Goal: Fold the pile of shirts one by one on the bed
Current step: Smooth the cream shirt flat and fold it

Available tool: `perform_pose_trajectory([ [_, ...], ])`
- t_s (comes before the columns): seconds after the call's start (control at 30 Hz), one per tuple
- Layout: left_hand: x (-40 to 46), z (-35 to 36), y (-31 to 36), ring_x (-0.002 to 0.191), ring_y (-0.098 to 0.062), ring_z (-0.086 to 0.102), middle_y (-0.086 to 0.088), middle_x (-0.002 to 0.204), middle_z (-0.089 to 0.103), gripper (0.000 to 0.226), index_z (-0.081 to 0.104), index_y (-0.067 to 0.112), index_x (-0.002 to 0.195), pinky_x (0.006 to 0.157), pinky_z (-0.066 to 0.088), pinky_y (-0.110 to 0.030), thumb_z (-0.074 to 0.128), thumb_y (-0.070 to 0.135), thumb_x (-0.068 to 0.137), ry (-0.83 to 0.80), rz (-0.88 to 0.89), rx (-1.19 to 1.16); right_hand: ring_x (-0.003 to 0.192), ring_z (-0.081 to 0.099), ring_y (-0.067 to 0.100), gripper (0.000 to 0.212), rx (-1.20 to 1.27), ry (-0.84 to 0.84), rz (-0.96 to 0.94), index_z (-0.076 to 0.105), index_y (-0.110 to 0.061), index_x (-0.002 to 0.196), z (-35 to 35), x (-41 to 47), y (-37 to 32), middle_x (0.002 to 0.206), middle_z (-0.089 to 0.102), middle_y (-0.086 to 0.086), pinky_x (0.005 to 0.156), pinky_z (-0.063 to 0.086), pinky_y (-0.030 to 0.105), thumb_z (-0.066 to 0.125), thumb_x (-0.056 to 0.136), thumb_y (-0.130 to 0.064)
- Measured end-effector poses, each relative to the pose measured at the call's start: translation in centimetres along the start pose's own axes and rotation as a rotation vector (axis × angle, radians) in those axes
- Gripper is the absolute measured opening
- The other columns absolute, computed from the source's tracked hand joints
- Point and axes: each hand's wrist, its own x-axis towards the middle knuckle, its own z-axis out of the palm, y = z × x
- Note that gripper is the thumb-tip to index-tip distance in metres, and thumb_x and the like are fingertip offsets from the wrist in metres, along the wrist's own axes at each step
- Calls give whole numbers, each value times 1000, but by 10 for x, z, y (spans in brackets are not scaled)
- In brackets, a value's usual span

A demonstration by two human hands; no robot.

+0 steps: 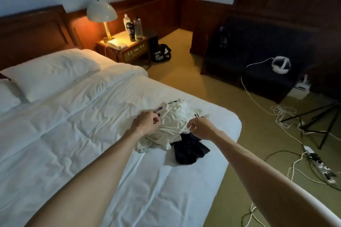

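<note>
A crumpled pile of shirts lies near the right edge of the white bed (77, 134). On top is a cream shirt (175, 118) with small purple prints, and a dark navy shirt (190, 151) pokes out from under its near side. My left hand (145, 122) is at the left edge of the cream shirt with its fingers curled; whether it pinches cloth is not clear. My right hand (200, 128) hovers over the pile's right side, fingers loosely curled, holding nothing. Both bare forearms reach in from the bottom of the view.
White pillows (53, 73) lie at the head of the bed on the left. A nightstand (127, 49) with a lit lamp (101, 13) and bottles stands beyond. Cables and a power strip (321, 167) sprawl on the carpet to the right, beside a tripod (324, 125) and a dark sofa (258, 57).
</note>
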Motion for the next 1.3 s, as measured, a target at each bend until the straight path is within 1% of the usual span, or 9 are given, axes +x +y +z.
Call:
perform_pose_trajectory([
  [0.27, 122, 114, -64, 97, -29, 63, -1, 104, 70, 17, 69, 24, 94, 74, 49, -35, 53, 19, 94, -78, -217, 7, 108, 62, 31, 25, -8, -125, -44, 68, -18, 113, 103, 143, 42, 118, 67, 6, 86, 52, 41, 52, 94, -19],
  [0.43, 156, 186, -110, 115, -31, 58, -3, 128, 62, 32, 63, 21, 121, 80, 43, -34, 56, 12, 91, -208, -318, 13, 116, 54, 28, 39, -130, -109, -152, 59, -16, 128, 175, 194, 51, 126, 60, 2, 87, 49, 40, 62, 90, -24],
  [0.53, 166, 224, -128, 124, -31, 53, -5, 138, 56, 38, 56, 17, 130, 90, 46, -38, 54, 10, 93, -235, -358, -26, 105, 59, 32, 51, -285, -29, -172, 63, -14, 113, 206, 211, 58, 111, 64, 5, 79, 51, 46, 82, 69, -28],
  [0.6, 168, 247, -137, 125, -29, 53, -4, 138, 54, 39, 56, 16, 132, 93, 44, -34, 55, 11, 94, -230, -402, -92, 94, 58, 30, 39, -341, 67, -195, 66, -17, 100, 221, 221, 63, 97, 65, 2, 77, 47, 43, 83, 66, -25],
  [0.7, 163, 262, -142, 105, -27, 60, -5, 111, 63, 17, 64, 17, 101, 76, 38, -25, 56, 5, 91, -219, -410, -201, 87, 56, 25, 18, -318, 200, -259, 69, -23, 83, 227, 228, 71, 83, 64, -4, 78, 35, 37, 80, 71, -18],
  [0.9, 136, 221, -128, 85, -27, 64, -1, 84, 68, 11, 54, 24, 74, 68, 47, -32, 56, 31, 82, -95, -340, -326, 76, 65, 23, 12, 66, 301, -380, 70, -17, 93, 176, 216, 39, 84, 72, -3, 69, 49, 36, 60, 91, -23],
  [1.0, 120, 181, -114, 78, -22, 64, 0, 79, 68, 11, 61, 16, 85, 68, 50, -34, 61, 26, 81, -15, -315, -429, 77, 66, 24, 29, 269, 234, -435, 68, -12, 101, 130, 207, -1, 91, 71, 4, 65, 51, 33, 44, 96, -28],
  [1.13, 87, 95, -92, 66, -1, 60, 11, 74, 67, 20, 57, 18, 92, 62, 43, -17, 69, 16, 77, 187, -273, -547, 83, 63, 18, 28, 405, 219, -566, 67, -7, 103, 48, 175, -82, 97, 70, 3, 68, 42, 21, 43, 96, -21],
  [1.3, 16, -7, -78, 83, -16, 61, 5, 92, 63, 48, 43, 25, 107, 69, 48, -20, 75, 30, 71, 345, -269, -730, 80, 57, 6, 15, 449, 353, -806, 65, -9, 100, -60, 108, -197, 94, 63, -8, 70, 39, 9, 50, 98, -7],
])
